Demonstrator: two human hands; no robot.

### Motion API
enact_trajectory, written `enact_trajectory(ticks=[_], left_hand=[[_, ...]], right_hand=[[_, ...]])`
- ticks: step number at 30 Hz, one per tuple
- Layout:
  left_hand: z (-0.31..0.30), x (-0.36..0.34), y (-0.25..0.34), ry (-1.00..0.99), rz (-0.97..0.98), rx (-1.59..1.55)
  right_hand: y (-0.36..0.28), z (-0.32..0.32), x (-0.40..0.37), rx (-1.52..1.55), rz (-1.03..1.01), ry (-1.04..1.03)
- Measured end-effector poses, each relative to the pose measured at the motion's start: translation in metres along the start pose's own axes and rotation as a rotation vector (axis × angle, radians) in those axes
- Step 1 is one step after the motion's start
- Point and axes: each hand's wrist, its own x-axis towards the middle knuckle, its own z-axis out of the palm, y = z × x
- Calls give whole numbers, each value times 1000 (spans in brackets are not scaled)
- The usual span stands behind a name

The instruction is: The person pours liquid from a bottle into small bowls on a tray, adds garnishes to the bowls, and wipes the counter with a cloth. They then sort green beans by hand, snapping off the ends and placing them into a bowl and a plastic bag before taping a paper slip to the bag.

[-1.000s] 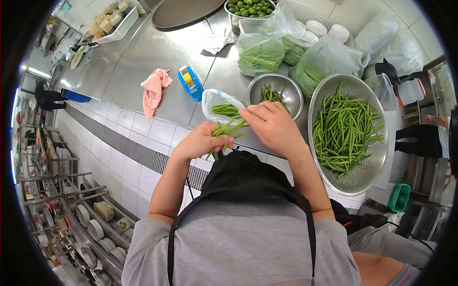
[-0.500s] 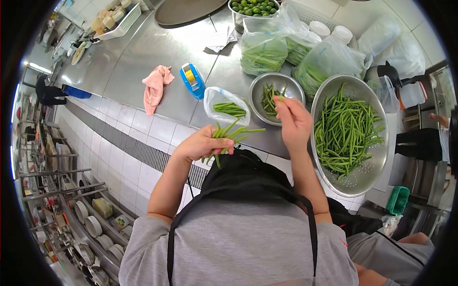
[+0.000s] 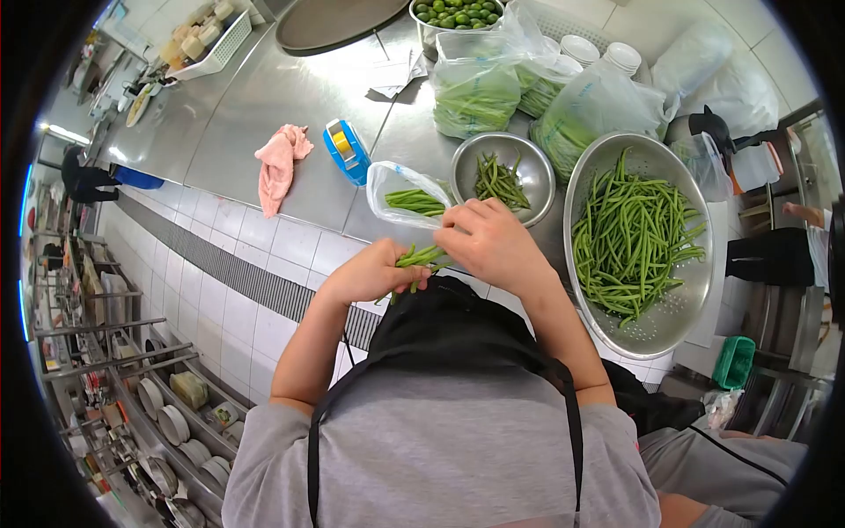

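A small bunch of green beans [image 3: 422,257] is in my left hand [image 3: 380,272], whose fingers are wrapped around it. My right hand [image 3: 490,243] is closed at the bunch's right end, apparently pinching a bean there; its fingertips are partly hidden. Just beyond the hands lies a clear plastic bag [image 3: 380,195] with more beans in it. To its right a small steel bowl [image 3: 539,180] holds short bean pieces. Farther right, a large perforated steel colander [image 3: 682,327] is heaped with green beans.
On the steel counter [image 3: 255,92] are a blue tape dispenser [image 3: 347,153], a pink cloth [image 3: 280,165], bagged greens [image 3: 475,97] and a pot of limes [image 3: 458,14]. Another person's grey sleeve [image 3: 713,466] is close by on my right. Shelves with dishes [image 3: 172,423] stand at left.
My right hand has moved down and left from over the steel bowl to the bunch of beans. My left hand still holds the bunch in nearly the same place.
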Motion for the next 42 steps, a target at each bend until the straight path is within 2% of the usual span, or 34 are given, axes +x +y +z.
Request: enact_trajectory(ticks=[4,10,11,13,14,16,17,19,20,22,24,25,26,27,28,29,30,31,33,34,35,37,38,40,42], left_hand=[[3,-1,-3,-37,-18,13],[2,-4,7,-152,-100,77],[3,-4,6,-154,-100,79],[2,-4,2,-133,-10,48],[0,-5,2,-133,-9,49],[-5,-10,6,-265,56,-143],[-5,-12,9,-263,55,-144],[-6,-15,18,-226,53,-296],[-4,-15,21,-220,53,-297],[0,-15,25,-125,120,-379],[-1,-17,19,-137,96,-372],[-2,-17,16,-154,74,-360],[-1,-15,12,-146,72,-358],[2,-13,9,-37,77,-497],[5,-11,8,71,86,-634],[5,-8,11,74,90,-630],[5,-2,16,166,153,-739],[5,3,20,257,215,-853],[5,10,25,221,283,-831],[8,13,31,254,275,-854],[9,15,35,285,266,-875],[9,24,37,334,264,-907],[10,26,36,384,257,-938],[9,29,37,402,259,-947],[10,33,36,421,260,-957]], right_hand=[[-3,4,-10,98,35,-162],[-5,4,-18,303,92,-256],[-6,4,-18,302,94,-255],[-9,5,-14,385,142,-76],[-12,2,-12,384,142,-76],[-18,-4,-9,924,258,-77],[-20,-3,-9,925,257,-78],[-21,2,-8,1357,432,-28],[-23,1,-7,1358,429,-33],[-28,-4,-2,1213,470,111],[-18,-17,-1,1269,347,451],[-18,-30,5,1421,303,643],[-18,-35,11,1470,341,834],[-17,-33,12,1477,338,836],[-15,-29,12,1190,463,779],[-11,-24,10,895,571,713],[11,0,2,510,616,656],[22,9,-1,505,611,653],[36,18,-1,-72,710,337],[38,25,0,-256,625,464],[37,28,-5,-257,628,464],[20,11,-3,414,742,491],[12,1,-6,413,748,490],[0,-18,-9,590,493,127],[-11,-25,-12,522,435,60]])
